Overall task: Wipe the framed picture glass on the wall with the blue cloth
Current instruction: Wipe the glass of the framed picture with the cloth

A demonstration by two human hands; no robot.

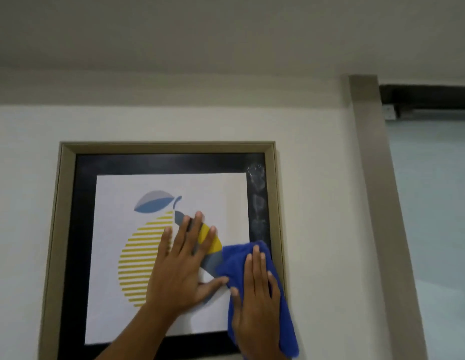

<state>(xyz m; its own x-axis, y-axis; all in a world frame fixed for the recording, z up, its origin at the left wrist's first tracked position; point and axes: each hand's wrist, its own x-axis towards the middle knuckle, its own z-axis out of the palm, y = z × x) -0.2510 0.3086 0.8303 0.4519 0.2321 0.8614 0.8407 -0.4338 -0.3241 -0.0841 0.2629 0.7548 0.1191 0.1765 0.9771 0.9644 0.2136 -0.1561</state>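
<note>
A framed picture (67,203) with a beige frame, black mat and a yellow-striped fruit print hangs on the white wall. My left hand (183,266) lies flat on the glass over the print, fingers spread. My right hand (254,300) presses the blue cloth (236,261) flat against the glass at the lower right, near the frame's right side. The cloth hangs down past my wrist. Pale smears (257,196) show on the black mat's right strip above the cloth.
A beige door jamb (374,203) runs down the wall right of the picture. Beyond it is a frosted glass panel (434,216) under a dark top rail (426,96). The ceiling fills the upper view.
</note>
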